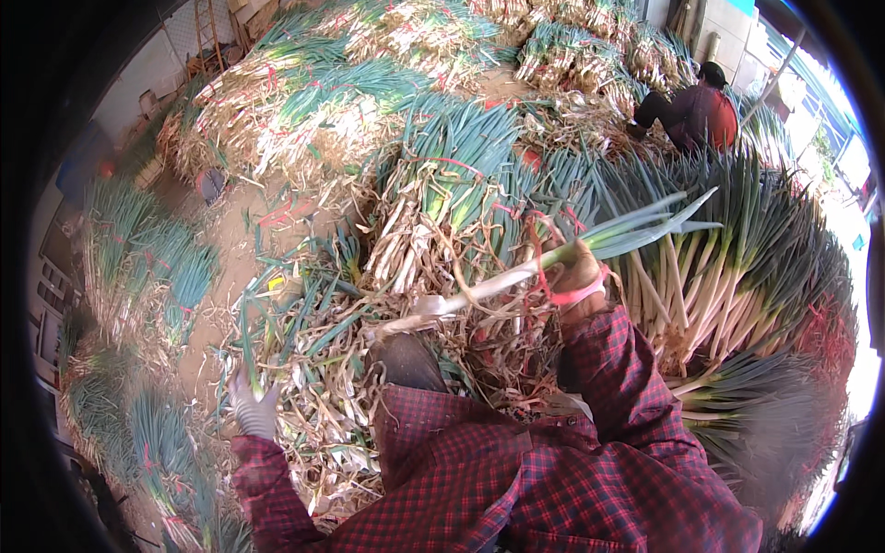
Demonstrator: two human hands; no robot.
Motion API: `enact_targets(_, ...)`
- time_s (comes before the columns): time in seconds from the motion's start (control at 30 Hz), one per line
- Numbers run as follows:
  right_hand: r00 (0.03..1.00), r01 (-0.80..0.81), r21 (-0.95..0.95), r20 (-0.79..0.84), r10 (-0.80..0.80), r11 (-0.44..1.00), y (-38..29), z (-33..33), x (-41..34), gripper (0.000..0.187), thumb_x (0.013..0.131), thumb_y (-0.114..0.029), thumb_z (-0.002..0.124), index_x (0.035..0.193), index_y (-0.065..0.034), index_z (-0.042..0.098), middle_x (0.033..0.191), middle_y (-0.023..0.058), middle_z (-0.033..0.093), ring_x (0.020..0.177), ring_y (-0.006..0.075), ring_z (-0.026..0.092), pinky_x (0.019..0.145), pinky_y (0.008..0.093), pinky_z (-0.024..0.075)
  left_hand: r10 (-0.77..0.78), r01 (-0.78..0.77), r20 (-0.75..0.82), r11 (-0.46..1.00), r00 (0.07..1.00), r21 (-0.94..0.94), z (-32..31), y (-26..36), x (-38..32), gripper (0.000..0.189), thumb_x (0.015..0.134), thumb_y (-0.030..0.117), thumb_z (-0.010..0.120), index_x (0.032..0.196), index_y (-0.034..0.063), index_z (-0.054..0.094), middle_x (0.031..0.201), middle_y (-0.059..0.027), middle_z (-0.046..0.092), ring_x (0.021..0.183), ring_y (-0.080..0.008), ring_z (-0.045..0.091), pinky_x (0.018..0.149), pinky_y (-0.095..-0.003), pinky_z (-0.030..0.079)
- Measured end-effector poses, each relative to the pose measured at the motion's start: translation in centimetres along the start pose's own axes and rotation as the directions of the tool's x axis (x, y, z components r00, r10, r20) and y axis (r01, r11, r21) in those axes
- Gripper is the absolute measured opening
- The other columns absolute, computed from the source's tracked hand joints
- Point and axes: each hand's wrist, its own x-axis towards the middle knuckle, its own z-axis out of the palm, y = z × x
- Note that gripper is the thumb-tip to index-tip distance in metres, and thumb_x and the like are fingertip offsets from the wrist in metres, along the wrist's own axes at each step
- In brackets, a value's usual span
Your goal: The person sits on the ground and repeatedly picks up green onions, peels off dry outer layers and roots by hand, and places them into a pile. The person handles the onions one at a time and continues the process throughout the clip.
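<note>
My right hand (579,271) is closed round the upper stem of a long green onion (494,282), whose white root end points down to the left and green leaves up to the right. A pink tie (579,295) loops at that wrist. My left hand (254,406), in a pale glove, is low on the left over stripped leaf litter (332,415); a green leaf (247,345) rises from its fingers, and whether it is gripped is unclear. Ahead stands a bundle of green onions (442,186) bound with red string. At the right, loose green onions (719,290) lean in a big heap.
Many tied bundles (359,90) lie piled across the back, and more bundles (145,256) stand along the left. Bare dirt floor (238,228) shows between them. A person (702,114) sits at the upper right beside the onions. My knee (404,359) is just below the onion's root end.
</note>
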Motion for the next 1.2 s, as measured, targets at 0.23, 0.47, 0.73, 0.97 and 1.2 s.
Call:
enact_targets(0.23, 0.996, -0.056, -0.078, 0.062, 0.061, 0.995, 5.3, 6.7, -9.4, 0.019, 0.098, -0.013, 0.062, 0.116, -0.0065, 0.062, 0.103, 0.0146, 0.068, 0.103, 0.0336, 0.064, 0.086, 0.0571, 0.0550, 0.655, -0.597, 0.227, 0.753, 0.721, -0.276, 15.3, 24.0, -3.7, 0.066, 0.078, 0.019, 0.084, 0.136, 0.0075, 0.055, 0.130, -0.0179, 0.063, 0.118, -0.0357, 0.061, 0.102, -0.0438, 0.049)
enact_targets(0.47, 0.828, -0.038, -0.224, 0.538, 0.156, 0.974, 2.3, 6.2, -14.2, 0.029, 0.096, -0.010, 0.068, 0.120, 0.0031, 0.060, 0.111, 0.0140, 0.070, 0.102, 0.0298, 0.070, 0.091, 0.0412, 0.0581, 0.492, 0.024, 0.542, 0.725, 0.681, -0.688, 17.5, 26.0, -3.1, 0.022, 0.089, 0.017, 0.074, 0.107, 0.0056, 0.067, 0.102, -0.0116, 0.069, 0.088, -0.0270, 0.069, 0.080, -0.0380, 0.055)
enact_targets(0.73, 0.949, 0.130, -0.464, 0.315, 0.026, 0.876, 5.0, 4.9, -13.0, 0.024, 0.092, -0.014, 0.073, 0.110, -0.0010, 0.066, 0.101, 0.0100, 0.072, 0.087, 0.0225, 0.072, 0.072, 0.0339, 0.0586, 0.468, -0.114, 0.269, 0.641, 0.842, -0.759, 17.4, 24.4, -5.1, 0.028, 0.092, 0.024, 0.073, 0.108, 0.0029, 0.062, 0.098, -0.0085, 0.066, 0.084, -0.0185, 0.063, 0.076, -0.0370, 0.054)
enact_targets(0.97, 0.987, 0.087, -0.468, 0.157, -0.014, 0.880, 6.5, 5.8, -14.9, 0.024, 0.091, -0.014, 0.073, 0.109, 0.0005, 0.067, 0.096, 0.0103, 0.072, 0.081, 0.0228, 0.071, 0.069, 0.0344, 0.0599, 0.491, -0.198, 0.479, 0.819, 0.728, -0.539, 17.0, 24.4, -6.4, 0.046, 0.087, 0.031, 0.080, 0.119, 0.0007, 0.067, 0.111, -0.0139, 0.070, 0.103, -0.0228, 0.067, 0.091, -0.0371, 0.053)
enact_targets(1.2, 0.972, 0.232, -0.522, 0.109, -0.206, 0.821, 3.9, 5.7, -14.0, 0.023, 0.087, -0.017, 0.075, 0.102, -0.0009, 0.071, 0.089, 0.0091, 0.071, 0.074, 0.0207, 0.069, 0.062, 0.0350, 0.0595, 0.343, 0.042, 0.372, 0.684, 0.862, -0.728, 16.1, 20.1, -6.5, 0.021, 0.094, 0.013, 0.071, 0.108, -0.0020, 0.072, 0.092, -0.0083, 0.072, 0.082, -0.0152, 0.067, 0.074, -0.0307, 0.058)
